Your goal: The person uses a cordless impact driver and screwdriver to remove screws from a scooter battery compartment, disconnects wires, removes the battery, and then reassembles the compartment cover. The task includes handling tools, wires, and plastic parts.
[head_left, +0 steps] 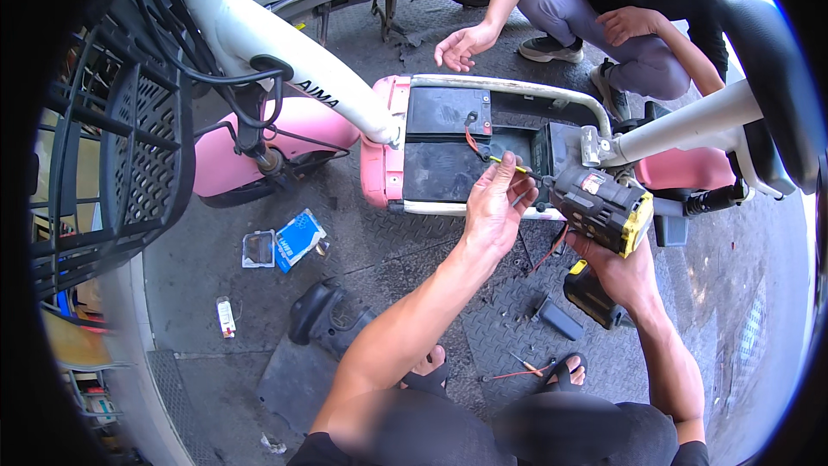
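Observation:
My right hand [614, 269] grips a black and yellow cordless drill [602, 203] whose chuck points left over the scooter's footboard. Just ahead of the chuck, my left hand [498, 198] pinches a thin driver bit with a yellow band [519, 169]; whether the bit is seated in the chuck I cannot tell. Beneath them lies the uncovered battery compartment of a pink and white electric scooter [373, 174]. Two black batteries show in it, a near one [442, 174] and a far one [440, 110]. A short red wire [470, 140] lies over them near my left fingertips.
A person crouches at the far right, one hand [467, 47] held out beside the compartment. On the floor are a blue packet [299, 239], a clear plastic case [258, 248], a black plastic cover [323, 315], a screwdriver [529, 368] and several small parts. A black basket [142, 147] stands left.

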The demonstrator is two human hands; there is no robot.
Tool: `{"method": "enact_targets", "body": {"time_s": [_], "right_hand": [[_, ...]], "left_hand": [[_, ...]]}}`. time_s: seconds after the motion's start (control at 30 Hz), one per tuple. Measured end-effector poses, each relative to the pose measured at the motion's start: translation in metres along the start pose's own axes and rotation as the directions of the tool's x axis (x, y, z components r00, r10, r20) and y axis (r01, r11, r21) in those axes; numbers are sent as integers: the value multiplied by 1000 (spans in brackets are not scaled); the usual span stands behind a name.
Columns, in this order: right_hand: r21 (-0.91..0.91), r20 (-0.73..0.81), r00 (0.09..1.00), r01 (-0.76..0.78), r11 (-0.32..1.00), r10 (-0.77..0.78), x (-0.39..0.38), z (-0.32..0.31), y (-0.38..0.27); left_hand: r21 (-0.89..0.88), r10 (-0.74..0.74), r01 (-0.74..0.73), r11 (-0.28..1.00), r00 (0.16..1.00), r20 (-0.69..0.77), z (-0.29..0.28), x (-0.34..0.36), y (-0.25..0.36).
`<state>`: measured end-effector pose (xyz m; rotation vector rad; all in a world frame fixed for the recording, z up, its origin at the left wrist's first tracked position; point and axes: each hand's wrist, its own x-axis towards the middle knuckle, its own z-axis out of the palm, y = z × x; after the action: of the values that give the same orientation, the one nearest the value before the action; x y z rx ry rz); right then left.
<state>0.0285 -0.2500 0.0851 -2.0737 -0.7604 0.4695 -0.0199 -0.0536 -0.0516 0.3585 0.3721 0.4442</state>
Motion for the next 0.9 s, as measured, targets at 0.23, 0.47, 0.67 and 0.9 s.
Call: {"method": "enact_targets", "body": {"time_s": [0.23,0.47,0.67,0.9], "right_hand": [[-15,-17,997,-77,997,77,1,-6,-16],[-75,11,1000,-28,997,29,7,-8,-22],[-57,47,998,-50,997,52,14,-9,-29],[-172,75,995,77,982,-65,25,-15,-40]], "left_hand": [[-46,-39,41,998,999,34,-7,7,-9],[-69,9,-5,998,998,68,-8,10,-5],[-67,-8,11,998,999,40,-10,13,-7],[-91,-30,34,995,998,53,-11,15,-6]]}}
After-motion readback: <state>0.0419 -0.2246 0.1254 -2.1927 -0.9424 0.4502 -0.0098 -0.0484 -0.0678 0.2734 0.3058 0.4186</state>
